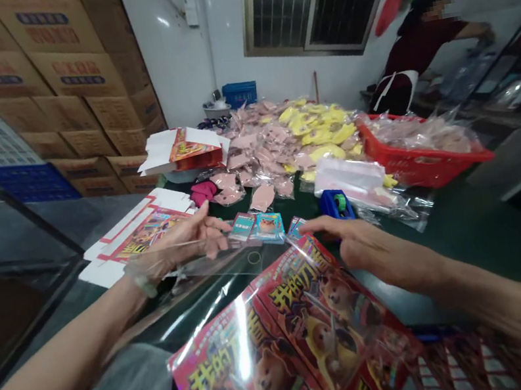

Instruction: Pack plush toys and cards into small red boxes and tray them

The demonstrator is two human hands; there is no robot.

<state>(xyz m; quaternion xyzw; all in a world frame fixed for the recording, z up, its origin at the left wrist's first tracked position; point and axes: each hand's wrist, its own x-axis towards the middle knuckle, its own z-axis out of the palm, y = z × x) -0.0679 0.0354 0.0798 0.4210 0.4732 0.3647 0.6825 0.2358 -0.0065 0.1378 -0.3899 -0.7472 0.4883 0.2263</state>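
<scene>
In the head view, a red printed box [285, 344] with yellow lettering and cartoon animals lies tilted in front of me, with clear plastic film [221, 288] over and beyond it. My left hand [195, 236] is open, fingers spread, at the film's far left part. I cannot tell whether the film passes over or under it. My right hand [374, 249] is open too, fingers stretched out along the box's upper right edge. Several small printed cards [268, 225] lie on the dark green table between the hands.
Flattened cartons [134, 233] lie left. An open box [190, 148], bagged pink items [257, 149] and yellow items [316, 122] cover the far side. A blue tape dispenser [336, 205] and red basket [424, 157] stand right. A person [419, 42] works behind; stacked cartons [64, 68] stand back left.
</scene>
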